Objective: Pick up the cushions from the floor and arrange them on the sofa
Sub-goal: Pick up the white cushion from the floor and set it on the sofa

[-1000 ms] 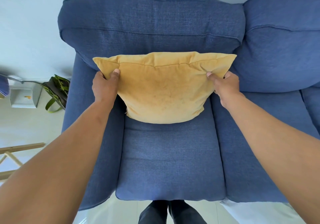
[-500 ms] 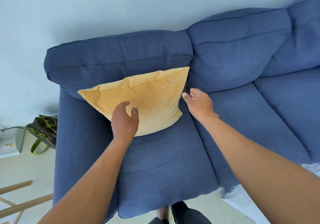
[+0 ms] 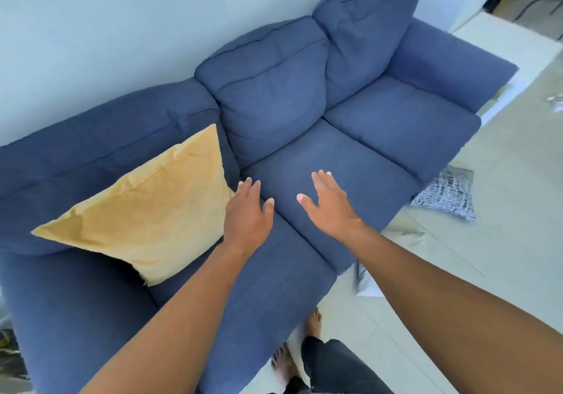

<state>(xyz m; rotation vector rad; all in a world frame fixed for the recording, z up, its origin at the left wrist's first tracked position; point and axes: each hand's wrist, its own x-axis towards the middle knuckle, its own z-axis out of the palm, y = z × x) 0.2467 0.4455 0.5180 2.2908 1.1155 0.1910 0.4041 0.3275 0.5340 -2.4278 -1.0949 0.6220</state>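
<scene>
A: Report the position of the yellow cushion [image 3: 152,207].

B: It rests on the leftmost seat of the blue sofa [image 3: 396,125], leaning tilted against the left back pad, one corner pointing up toward the seam between the left and middle back pads.

A: Status of the left hand [image 3: 248,210]?

B: Palm down, fingers extended and loosely spread, gripping nothing. It sits just beside the cushion's right edge; actual contact cannot be confirmed.

A: Status of the right hand [image 3: 330,204]?

B: Palm down over the middle seat, fingers spread wide, thumb out, empty. It is near the left hand but apart from it.

A: Any cushions off the sofa?

B: One black-and-white patterned cushion [image 3: 446,194] lies on the pale floor [image 3: 502,241], close to the front of the right seat. It is blurred, so the pattern detail is unclear.

A: Operator position?

B: Standing at the sofa front; bare feet [image 3: 312,322] and dark trousers [image 3: 332,366] are visible at the lower edge.
</scene>
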